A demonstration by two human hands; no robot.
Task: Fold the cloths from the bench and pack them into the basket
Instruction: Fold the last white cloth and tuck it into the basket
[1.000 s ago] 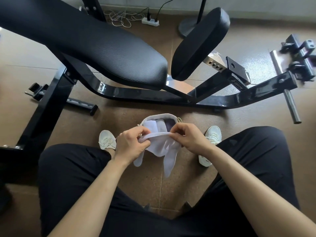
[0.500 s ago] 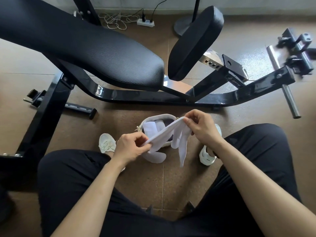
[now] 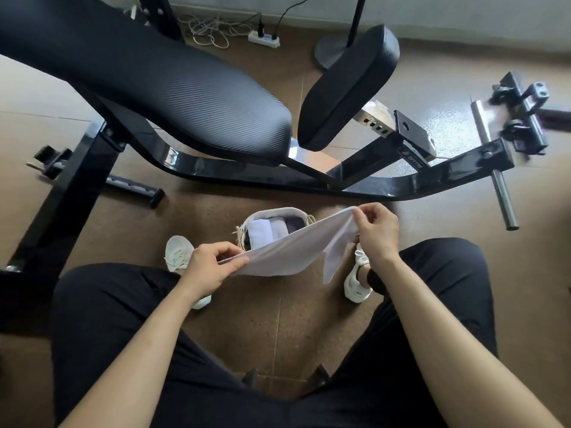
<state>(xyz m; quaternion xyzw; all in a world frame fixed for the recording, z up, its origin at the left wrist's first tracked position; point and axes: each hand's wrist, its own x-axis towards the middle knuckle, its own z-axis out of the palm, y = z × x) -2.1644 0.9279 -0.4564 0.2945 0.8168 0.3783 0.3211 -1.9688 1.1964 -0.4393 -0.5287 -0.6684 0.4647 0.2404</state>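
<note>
A white cloth [image 3: 293, 251] is stretched in the air between my two hands, above the floor between my feet. My left hand [image 3: 213, 267] pinches its near-left end. My right hand [image 3: 375, 231] pinches the far-right end, where a loose flap hangs down. Behind and partly under the cloth stands a small white basket [image 3: 287, 212] on the floor, holding several folded cloths in white and grey. The black padded bench [image 3: 160, 84] spans the top of the view with nothing lying on the part I see.
The bench's black steel frame [image 3: 309, 180] runs across the floor beyond the basket, with a steel bar [image 3: 503, 202] at the right. A second black pad [image 3: 349, 84] tilts up at centre. A power strip and cables [image 3: 262, 37] lie by the wall. My white shoes flank the basket.
My hands have drawn apart, the right rising to the far right and the left staying low, so the bunched cloth is now pulled out into a long taut strip.
</note>
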